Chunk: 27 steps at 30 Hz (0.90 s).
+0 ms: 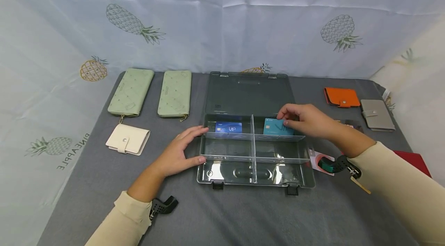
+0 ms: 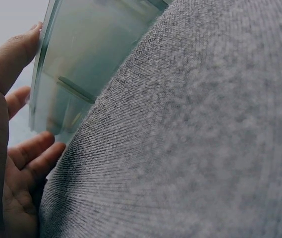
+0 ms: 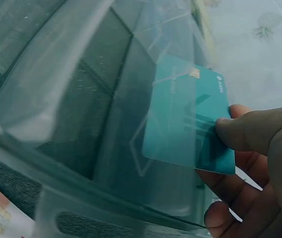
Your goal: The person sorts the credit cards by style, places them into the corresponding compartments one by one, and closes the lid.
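Note:
A clear grey plastic divider box (image 1: pixel 227 147) lies with its lid (image 1: pixel 248 93) folded back. My right hand (image 1: pixel 306 120) pinches a teal bank card (image 1: pixel 274 127) by one edge, partly inside the back right compartment. In the right wrist view the thumb presses on the card (image 3: pixel 180 119), whose left part shows through a clear wall. A blue VIP card (image 1: pixel 228 127) stands in the back left compartment. My left hand (image 1: pixel 180 153) rests at the box's left side, fingers extended, thumb touching the rim; the left wrist view shows this hand (image 2: pixel 19 173) beside the wall.
Two green long wallets (image 1: pixel 130 92) and a cream wallet (image 1: pixel 128 139) lie on the left. At the right are an orange wallet (image 1: pixel 342 97), a grey wallet (image 1: pixel 377 114), a red item (image 1: pixel 413 162) and a pinkish card (image 1: pixel 321 163) by the box. A pineapple-print curtain (image 1: pixel 222 37) hangs behind.

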Available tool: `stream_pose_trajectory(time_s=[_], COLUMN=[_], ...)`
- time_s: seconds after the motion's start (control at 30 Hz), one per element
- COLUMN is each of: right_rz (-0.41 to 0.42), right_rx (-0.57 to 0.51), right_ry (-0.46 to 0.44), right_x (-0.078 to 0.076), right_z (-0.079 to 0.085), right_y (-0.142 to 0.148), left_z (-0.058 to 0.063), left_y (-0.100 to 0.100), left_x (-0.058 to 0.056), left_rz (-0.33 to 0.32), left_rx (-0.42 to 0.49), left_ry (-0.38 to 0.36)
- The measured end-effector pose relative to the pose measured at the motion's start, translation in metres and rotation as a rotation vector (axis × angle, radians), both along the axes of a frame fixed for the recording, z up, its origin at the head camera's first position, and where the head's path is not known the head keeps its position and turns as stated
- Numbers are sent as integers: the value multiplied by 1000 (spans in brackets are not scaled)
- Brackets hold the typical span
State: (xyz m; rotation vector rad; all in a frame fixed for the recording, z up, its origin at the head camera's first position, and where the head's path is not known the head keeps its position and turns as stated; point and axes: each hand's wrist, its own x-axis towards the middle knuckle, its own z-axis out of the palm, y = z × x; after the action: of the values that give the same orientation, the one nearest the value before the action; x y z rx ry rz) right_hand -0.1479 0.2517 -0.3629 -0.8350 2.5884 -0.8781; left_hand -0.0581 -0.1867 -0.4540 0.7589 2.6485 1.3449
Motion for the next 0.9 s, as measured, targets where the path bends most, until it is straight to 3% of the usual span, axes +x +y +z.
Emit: stream_pose_trajectory(time_s=[0.3, 0.67, 0.9], right_rz=[62, 54, 92], right_rx=[48, 79, -12], right_ry=[30, 129, 308], right_x=[2, 6, 12], right_z=[-10, -19, -24], right_y=[-5, -5, 4], left_z=[-1, 0, -1], left_y=[0, -1, -1], left_x=[0, 0, 1], left_rz=[-4, 2, 0], left_rx=[9, 10, -1], left_ry=[8, 2, 2])
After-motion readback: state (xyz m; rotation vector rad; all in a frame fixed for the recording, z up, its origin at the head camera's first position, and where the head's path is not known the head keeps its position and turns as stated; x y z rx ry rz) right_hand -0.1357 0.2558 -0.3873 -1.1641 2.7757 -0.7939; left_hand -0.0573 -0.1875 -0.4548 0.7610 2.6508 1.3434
